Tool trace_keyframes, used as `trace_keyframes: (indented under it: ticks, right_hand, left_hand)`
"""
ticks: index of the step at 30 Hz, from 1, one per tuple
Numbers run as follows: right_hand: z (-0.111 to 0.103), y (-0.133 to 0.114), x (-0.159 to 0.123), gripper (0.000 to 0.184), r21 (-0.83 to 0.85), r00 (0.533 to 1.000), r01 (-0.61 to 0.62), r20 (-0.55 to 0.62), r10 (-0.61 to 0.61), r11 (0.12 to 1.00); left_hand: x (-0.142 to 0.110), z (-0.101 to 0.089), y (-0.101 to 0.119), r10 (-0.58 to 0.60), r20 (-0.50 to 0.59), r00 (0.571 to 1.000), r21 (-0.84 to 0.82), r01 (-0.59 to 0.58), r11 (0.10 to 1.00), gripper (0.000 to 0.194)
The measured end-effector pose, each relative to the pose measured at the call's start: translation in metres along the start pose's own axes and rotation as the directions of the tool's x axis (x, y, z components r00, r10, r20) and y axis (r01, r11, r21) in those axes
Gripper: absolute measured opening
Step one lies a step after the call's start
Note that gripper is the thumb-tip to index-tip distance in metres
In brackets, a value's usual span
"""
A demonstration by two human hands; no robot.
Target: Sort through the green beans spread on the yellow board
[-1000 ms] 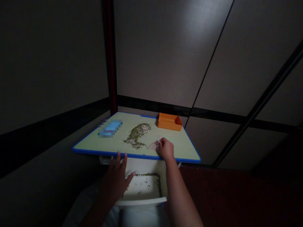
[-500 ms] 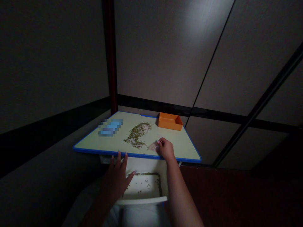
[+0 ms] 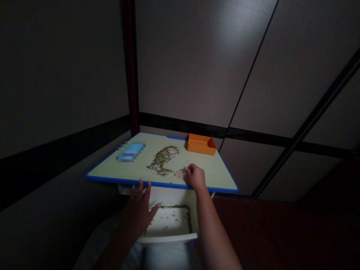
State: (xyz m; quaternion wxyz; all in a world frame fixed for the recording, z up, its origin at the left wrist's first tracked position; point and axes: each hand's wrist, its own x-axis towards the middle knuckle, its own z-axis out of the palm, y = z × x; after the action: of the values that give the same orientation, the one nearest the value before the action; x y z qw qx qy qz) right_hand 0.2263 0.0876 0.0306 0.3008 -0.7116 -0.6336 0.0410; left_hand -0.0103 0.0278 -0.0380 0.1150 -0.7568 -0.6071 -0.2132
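My right hand (image 3: 196, 177) is closed in a pinch low over the right front of the pale green tabletop (image 3: 213, 170). Its fingers hold a thin, pale, fan-shaped piece (image 3: 180, 173), see-through and pinkish; its kind is unclear. Just left of this piece lies a scattered heap of small green beans (image 3: 161, 161). My left hand (image 3: 140, 210) is open, fingers spread, its fingertips near the table's blue front edge. The thumb reaches over the white drawer (image 3: 171, 239), which is pulled out below the tabletop. More beans line the drawer's bottom edges, with a few loose in its middle.
An orange open box (image 3: 201, 147) stands at the back right of the table. A blurred-out blue item (image 3: 131, 152) lies on the left side. Dark wall panels (image 3: 197, 67) close off the back and left; a dark red floor (image 3: 267, 232) shows at right.
My right hand and the fan-shaped piece have slid slightly left, toward the bean heap. The left hand has stayed in place.
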Motion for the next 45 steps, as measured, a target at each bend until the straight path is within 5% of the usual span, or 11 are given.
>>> trace_keyframes:
  ticks: [7, 16, 26, 33, 45]
  right_hand:
    - [-0.005, 0.002, -0.001, 0.016, -0.04, 0.991, -0.122, -0.066, 0.12, 0.992]
    - [-0.001, 0.001, -0.001, 0.014, 0.042, 0.997, 0.063, 0.032, -0.064, 0.997]
    - [-0.008, 0.001, 0.001, 0.019, -0.097, 0.984, -0.161, -0.087, 0.153, 0.982]
    - [-0.002, 0.0, -0.002, 0.015, 0.101, 0.997, 0.072, 0.014, -0.074, 0.992]
    - [-0.002, -0.004, -0.001, 0.018, -0.016, 0.999, 0.033, 0.041, -0.033, 0.999]
  left_hand:
    - [0.0, -0.006, 0.002, -0.015, 0.031, 0.999, 0.012, 0.014, 1.0, 0.069]
    - [0.001, -0.004, 0.002, -0.013, 0.042, 0.999, -0.003, 0.013, 1.0, 0.07]
    - [0.002, -0.011, 0.005, -0.037, 0.087, 0.996, -0.005, 0.038, 0.999, 0.07]
    - [0.002, -0.012, 0.005, -0.037, 0.096, 0.995, 0.003, 0.037, 0.999, 0.069]
    - [0.0, -0.006, 0.004, -0.029, 0.069, 0.997, -0.021, 0.031, 0.999, 0.069]
